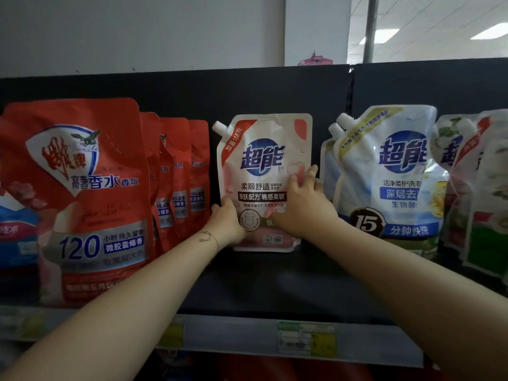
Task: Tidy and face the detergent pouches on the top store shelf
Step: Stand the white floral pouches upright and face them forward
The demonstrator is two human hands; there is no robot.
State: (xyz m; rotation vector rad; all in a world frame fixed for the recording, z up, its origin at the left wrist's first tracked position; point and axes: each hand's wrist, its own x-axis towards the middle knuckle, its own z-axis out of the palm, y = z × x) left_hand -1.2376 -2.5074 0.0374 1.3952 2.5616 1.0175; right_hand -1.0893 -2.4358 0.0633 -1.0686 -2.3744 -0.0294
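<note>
Up on the top shelf (pixel 275 284), the left hand (pixel 228 220) and right hand (pixel 302 207) grip the pink pouch (pixel 264 160) by its sides, standing far back between red pouches (pixel 90 188) and blue pouches (pixel 390 174). Next, I think, pull it forward, label out.

"超能" on pink-white pouch (pixel 264 138), "120" on red pouch (pixel 90 215), "15" on blue-white pouch (pixel 390 188)

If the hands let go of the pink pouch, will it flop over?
Probably soft and floppy: the pink pouch has a creased top corner. It might tip, since it stands alone, with the left hand and right hand holding its sides.
</note>
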